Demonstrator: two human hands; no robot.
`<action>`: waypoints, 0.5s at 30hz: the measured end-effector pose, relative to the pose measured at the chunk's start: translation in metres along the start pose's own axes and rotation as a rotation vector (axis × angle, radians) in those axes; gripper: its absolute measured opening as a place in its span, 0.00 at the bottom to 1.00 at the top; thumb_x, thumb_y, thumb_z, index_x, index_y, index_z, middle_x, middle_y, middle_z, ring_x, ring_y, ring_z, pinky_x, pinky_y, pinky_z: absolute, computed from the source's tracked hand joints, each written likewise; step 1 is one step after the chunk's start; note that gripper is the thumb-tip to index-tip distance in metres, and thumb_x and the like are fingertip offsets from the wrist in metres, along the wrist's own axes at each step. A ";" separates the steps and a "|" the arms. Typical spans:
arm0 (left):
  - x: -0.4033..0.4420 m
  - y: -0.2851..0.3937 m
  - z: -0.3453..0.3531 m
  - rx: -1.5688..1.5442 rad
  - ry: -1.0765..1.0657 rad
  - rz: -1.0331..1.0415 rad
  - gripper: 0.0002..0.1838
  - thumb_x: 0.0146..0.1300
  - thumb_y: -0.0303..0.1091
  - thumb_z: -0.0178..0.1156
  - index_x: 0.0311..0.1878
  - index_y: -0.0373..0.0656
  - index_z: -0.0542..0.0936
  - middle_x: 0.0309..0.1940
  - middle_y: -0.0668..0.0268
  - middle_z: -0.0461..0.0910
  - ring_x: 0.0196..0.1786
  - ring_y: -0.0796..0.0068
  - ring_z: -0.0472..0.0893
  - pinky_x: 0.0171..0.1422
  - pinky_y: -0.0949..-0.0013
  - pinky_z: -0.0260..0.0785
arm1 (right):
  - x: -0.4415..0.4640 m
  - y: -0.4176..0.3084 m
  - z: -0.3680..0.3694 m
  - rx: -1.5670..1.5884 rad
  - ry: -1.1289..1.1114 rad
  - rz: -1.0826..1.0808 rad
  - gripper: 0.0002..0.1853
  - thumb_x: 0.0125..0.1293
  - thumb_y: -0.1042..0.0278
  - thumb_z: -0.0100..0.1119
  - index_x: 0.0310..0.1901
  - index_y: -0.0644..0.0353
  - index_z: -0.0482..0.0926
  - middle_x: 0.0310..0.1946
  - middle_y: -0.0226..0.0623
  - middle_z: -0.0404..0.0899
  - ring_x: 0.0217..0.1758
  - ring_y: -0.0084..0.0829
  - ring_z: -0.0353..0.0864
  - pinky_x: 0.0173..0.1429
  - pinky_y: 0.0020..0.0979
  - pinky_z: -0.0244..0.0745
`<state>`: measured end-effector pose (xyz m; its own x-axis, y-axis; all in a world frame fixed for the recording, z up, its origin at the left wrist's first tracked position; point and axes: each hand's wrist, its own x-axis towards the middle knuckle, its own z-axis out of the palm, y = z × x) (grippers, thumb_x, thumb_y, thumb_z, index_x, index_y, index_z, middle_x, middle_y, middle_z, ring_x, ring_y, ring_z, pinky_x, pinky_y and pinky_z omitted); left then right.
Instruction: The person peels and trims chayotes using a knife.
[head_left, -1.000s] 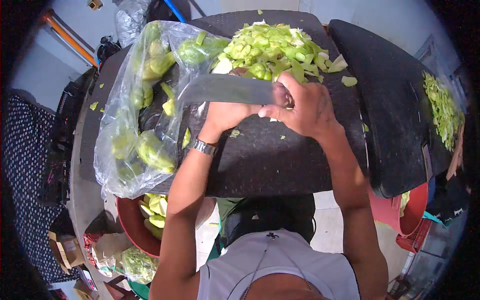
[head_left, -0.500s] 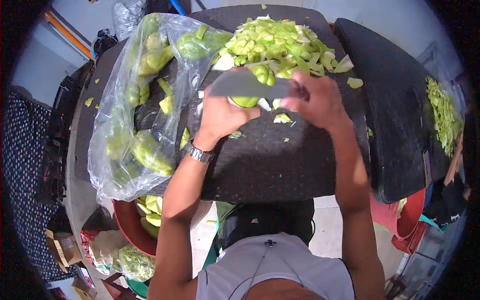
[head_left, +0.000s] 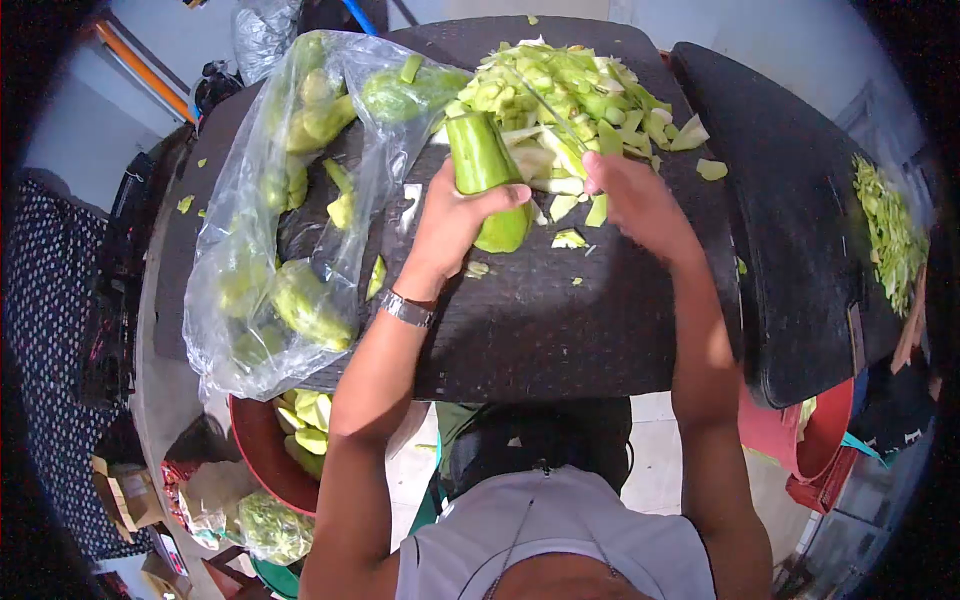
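My left hand [head_left: 447,228] is wrapped round a long, pale-green, gourd-like vegetable [head_left: 482,158], its thumb lying across the front. The vegetable stands tilted over the dark table, with a cut-looking top end. My right hand [head_left: 640,205] is closed round the handle of a knife [head_left: 548,108], whose handle is mostly hidden by the fingers. The blade shows as a thin line, pointing up and left over a heap of green peelings and cut pieces [head_left: 610,85]. A few white and green scraps [head_left: 569,239] lie on the table between my hands.
A clear plastic bag [head_left: 222,300] of whole green vegetables lies on the left of the dark table [head_left: 560,340]. A second black table [head_left: 775,230] adjoins on the right, with shreds [head_left: 885,235] at its far side. Red tubs [head_left: 262,455] stand below the table edge.
The knife has swung from flat across the vegetable to edge-on over the heap. My left hand has turned the vegetable more upright, so its side now shows.
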<state>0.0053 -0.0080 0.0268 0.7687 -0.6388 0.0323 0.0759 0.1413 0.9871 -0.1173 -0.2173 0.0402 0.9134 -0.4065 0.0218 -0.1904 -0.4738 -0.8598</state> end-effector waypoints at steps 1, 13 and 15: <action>-0.003 0.004 -0.001 -0.059 -0.065 -0.029 0.32 0.52 0.31 0.77 0.60 0.35 0.76 0.48 0.61 0.85 0.49 0.68 0.85 0.57 0.62 0.76 | -0.004 -0.004 0.005 0.076 -0.017 0.018 0.35 0.72 0.32 0.58 0.34 0.66 0.83 0.22 0.35 0.77 0.25 0.25 0.74 0.33 0.32 0.71; -0.005 -0.013 -0.009 0.199 -0.549 -0.013 0.40 0.45 0.30 0.82 0.65 0.39 0.77 0.48 0.67 0.84 0.52 0.74 0.81 0.62 0.68 0.72 | -0.008 -0.009 0.023 0.950 -0.119 0.161 0.18 0.71 0.53 0.67 0.30 0.53 0.72 0.12 0.18 0.63 0.10 0.16 0.60 0.15 0.24 0.58; -0.006 -0.006 -0.007 0.153 -0.526 -0.046 0.41 0.44 0.29 0.81 0.65 0.39 0.77 0.49 0.67 0.84 0.53 0.74 0.81 0.63 0.67 0.72 | -0.007 -0.009 0.023 0.850 0.000 0.182 0.18 0.73 0.53 0.65 0.30 0.52 0.72 0.14 0.19 0.62 0.11 0.15 0.60 0.16 0.24 0.58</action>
<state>0.0051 0.0002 0.0191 0.3428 -0.9391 0.0241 -0.0212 0.0179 0.9996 -0.1142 -0.1925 0.0360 0.8950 -0.4191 -0.1528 0.0002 0.3430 -0.9393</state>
